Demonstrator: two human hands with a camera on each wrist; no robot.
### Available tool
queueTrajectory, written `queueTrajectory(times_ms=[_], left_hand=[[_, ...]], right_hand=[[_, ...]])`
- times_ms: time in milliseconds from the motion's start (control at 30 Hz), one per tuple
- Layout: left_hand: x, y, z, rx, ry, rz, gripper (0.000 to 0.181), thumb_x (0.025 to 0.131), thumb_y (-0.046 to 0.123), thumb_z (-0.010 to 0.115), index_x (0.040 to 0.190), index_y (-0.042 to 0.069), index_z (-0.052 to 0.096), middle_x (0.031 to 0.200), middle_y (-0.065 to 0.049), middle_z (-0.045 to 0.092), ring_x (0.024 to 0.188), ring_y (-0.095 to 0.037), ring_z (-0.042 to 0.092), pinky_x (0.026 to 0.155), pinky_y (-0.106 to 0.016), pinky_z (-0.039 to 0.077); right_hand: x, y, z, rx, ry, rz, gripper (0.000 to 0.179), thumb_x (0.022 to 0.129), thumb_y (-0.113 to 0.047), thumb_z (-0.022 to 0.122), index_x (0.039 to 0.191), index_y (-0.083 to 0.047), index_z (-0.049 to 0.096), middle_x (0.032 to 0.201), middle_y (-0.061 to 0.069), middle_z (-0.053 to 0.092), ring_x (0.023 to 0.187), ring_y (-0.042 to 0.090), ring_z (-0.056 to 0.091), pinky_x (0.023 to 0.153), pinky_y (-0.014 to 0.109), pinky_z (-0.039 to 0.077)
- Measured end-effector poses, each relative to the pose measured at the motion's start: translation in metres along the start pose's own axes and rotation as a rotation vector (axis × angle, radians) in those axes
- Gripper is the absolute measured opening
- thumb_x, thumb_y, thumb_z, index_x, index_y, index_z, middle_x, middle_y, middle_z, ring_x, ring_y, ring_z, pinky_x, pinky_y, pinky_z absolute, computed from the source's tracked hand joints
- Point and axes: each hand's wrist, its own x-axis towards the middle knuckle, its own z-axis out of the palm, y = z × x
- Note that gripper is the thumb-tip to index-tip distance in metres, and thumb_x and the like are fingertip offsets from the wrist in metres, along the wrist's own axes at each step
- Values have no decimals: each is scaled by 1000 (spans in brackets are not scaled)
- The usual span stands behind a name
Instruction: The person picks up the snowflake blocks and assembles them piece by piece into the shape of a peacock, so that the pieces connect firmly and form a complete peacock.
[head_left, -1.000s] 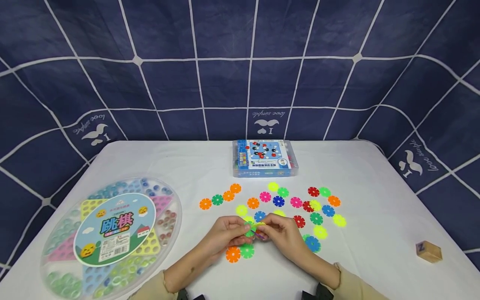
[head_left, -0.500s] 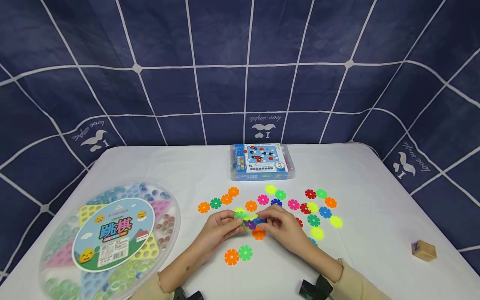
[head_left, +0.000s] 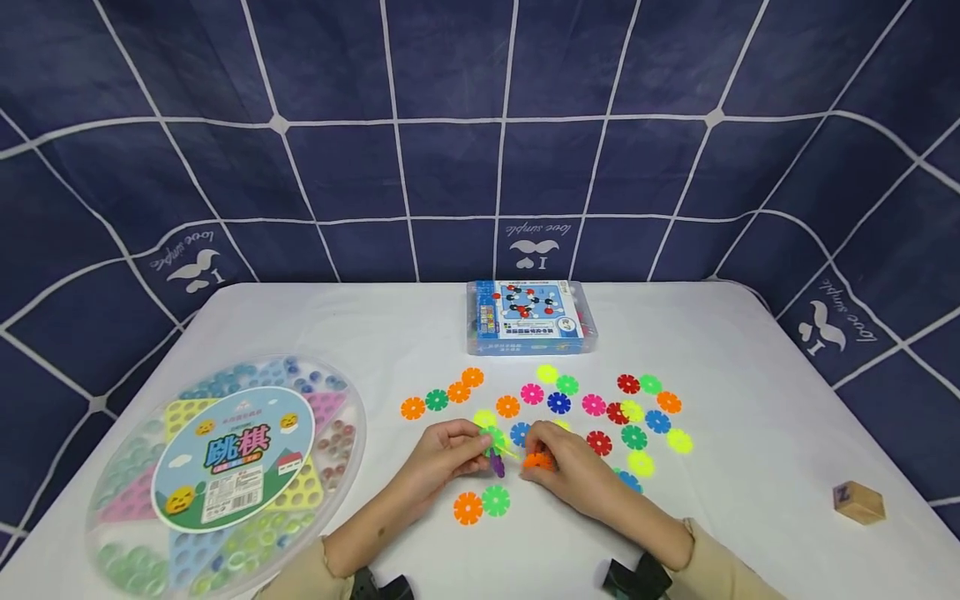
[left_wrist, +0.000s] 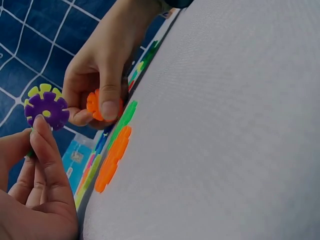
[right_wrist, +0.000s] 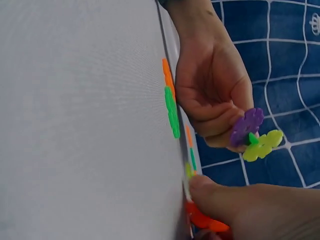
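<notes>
My left hand (head_left: 448, 454) pinches a small joined cluster of notched plastic snowflake discs. In it are a purple disc (left_wrist: 46, 111), a yellow disc (right_wrist: 263, 146) and a green disc (head_left: 492, 437), slotted together at angles. Just to the right, my right hand (head_left: 577, 475) grips an orange snowflake disc (head_left: 537, 461) between thumb and fingers, low over the table. A gap separates this orange disc from the cluster. Nearer to me, a loose orange disc (head_left: 468, 508) and a loose green disc (head_left: 496, 501) lie side by side.
Loose discs in several colours, such as a pink disc (head_left: 593, 405), lie spread beyond and right of my hands. A round Chinese checkers set (head_left: 232, 458) fills the left side. A boxed molecule model kit (head_left: 531, 317) lies at the back, a wooden block (head_left: 858, 502) far right.
The hands, close together at the cluster a second ago, have moved apart. My right hand has taken hold of the orange disc that lay between them; my left keeps the cluster.
</notes>
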Motion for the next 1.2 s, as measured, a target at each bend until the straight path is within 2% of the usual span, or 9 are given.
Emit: queueTrajectory(times_ms=[67, 133, 233, 333, 433, 700, 967, 1100, 1200], left_hand=[[1, 0, 1, 7, -12, -7, 14, 88, 10, 65, 90, -3, 61, 72, -6, 64, 64, -13, 61, 66, -22, 53], [1, 0, 2, 18, -23, -15, 15, 88, 10, 65, 92, -4, 62, 71, -5, 64, 63, -12, 62, 65, -22, 53], [1, 1, 3, 34, -42, -25, 18, 88, 11, 65, 94, -6, 63, 70, -5, 65, 63, -12, 63, 65, -22, 54], [0, 1, 4, 42, -53, -32, 19, 88, 11, 66, 95, -6, 63, 71, -5, 66, 63, -12, 64, 63, -22, 53], [-1, 1, 6, 40, -65, -30, 18, 88, 11, 66, 93, -6, 63, 70, -5, 66, 62, -11, 63, 61, -21, 53], [-5, -2, 11, 9, -54, -65, 12, 88, 9, 65, 88, -3, 62, 67, -3, 64, 58, -9, 62, 58, -18, 51], [-7, -1, 14, -54, -67, -64, 8, 89, 5, 63, 82, 1, 62, 66, -3, 63, 57, -9, 60, 57, -17, 50], [-7, 2, 13, -65, -82, -49, 8, 89, 7, 63, 86, 0, 62, 67, -3, 62, 59, -9, 61, 59, -18, 51], [-7, 4, 11, -70, -75, -45, 9, 89, 8, 63, 89, -1, 62, 70, -4, 64, 62, -10, 62, 63, -19, 53]], right_hand=[[0, 2, -1, 129, 24, 28, 21, 79, -15, 76, 87, -16, 56, 70, -11, 51, 60, 7, 50, 54, 20, 45], [0, 3, -3, 339, 44, 52, 12, 83, -9, 71, 89, -9, 60, 71, -3, 59, 61, 11, 58, 58, 21, 51], [0, 2, -6, 644, 70, 58, 9, 89, 0, 61, 96, 5, 60, 85, 15, 66, 75, 24, 67, 69, 31, 55], [-1, -1, -6, 759, 90, 13, 11, 90, 4, 57, 99, 10, 58, 91, 22, 65, 81, 30, 67, 71, 36, 54], [-1, -4, -4, 741, 95, -25, 10, 90, 2, 58, 98, 8, 60, 89, 18, 67, 79, 27, 67, 70, 36, 55], [-5, -8, 5, 541, 142, -78, 6, 89, -5, 62, 90, -5, 67, 80, 0, 67, 67, 16, 61, 63, 31, 56], [-5, -11, 14, 363, 235, -165, 13, 84, 6, 63, 87, -7, 67, 73, -5, 62, 61, 11, 52, 53, 23, 49], [-3, -11, 3, 396, 162, -141, 8, 86, -1, 64, 92, -5, 68, 77, -2, 64, 64, 12, 56, 56, 24, 52], [-1, -4, -10, 382, 118, -69, 11, 86, -8, 67, 97, -8, 69, 84, -4, 64, 67, 13, 56, 57, 24, 51]])
